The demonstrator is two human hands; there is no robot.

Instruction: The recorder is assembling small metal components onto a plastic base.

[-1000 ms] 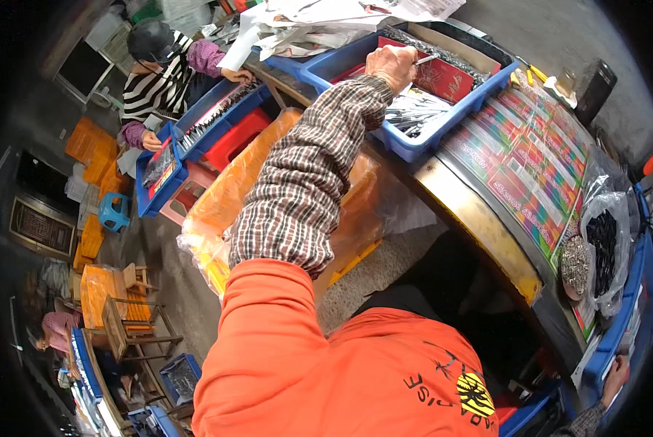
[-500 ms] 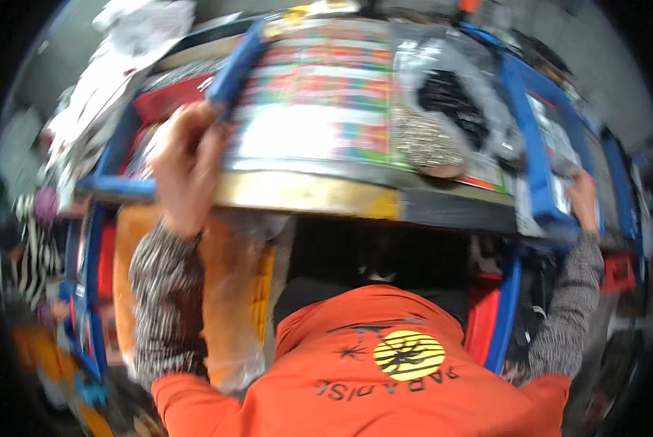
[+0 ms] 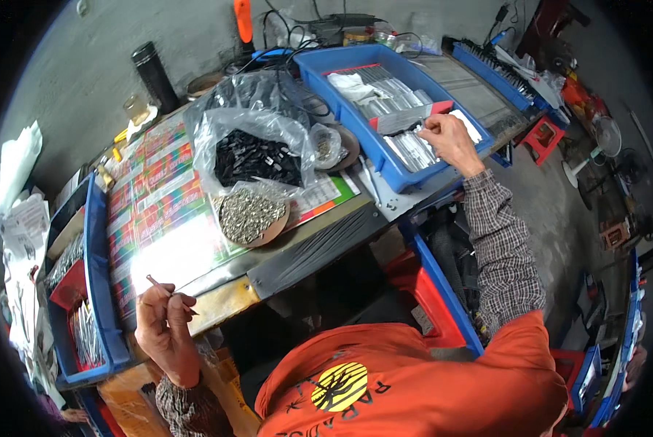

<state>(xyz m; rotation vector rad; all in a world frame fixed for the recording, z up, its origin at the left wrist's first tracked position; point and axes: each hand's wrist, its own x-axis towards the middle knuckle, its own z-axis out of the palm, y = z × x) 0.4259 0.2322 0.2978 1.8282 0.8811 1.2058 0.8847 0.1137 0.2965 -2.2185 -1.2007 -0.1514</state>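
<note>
My left hand is closed, a thin reddish-brown rod between thumb and fingers, above the worktable's front edge. Over a blue tray at the right, my right hand bends its fingers together in a pinch. What they grip, if anything, is too small to make out. Just below those fingers lie slim silver pieces in the tray's near section. Beyond a divider, more silver rods share the far section with white wrapping.
Mid-table stand a clear bag of small black parts and a heap of small metal pieces on a round dish. Another blue tray with metal rods stands at the left. A black flask is by the wall; a red stool stands right.
My view has swung to the right. The left hand has come away from the left tray's edge and shows a thin rod; the right hand has moved from the right tray's side to above its contents.
</note>
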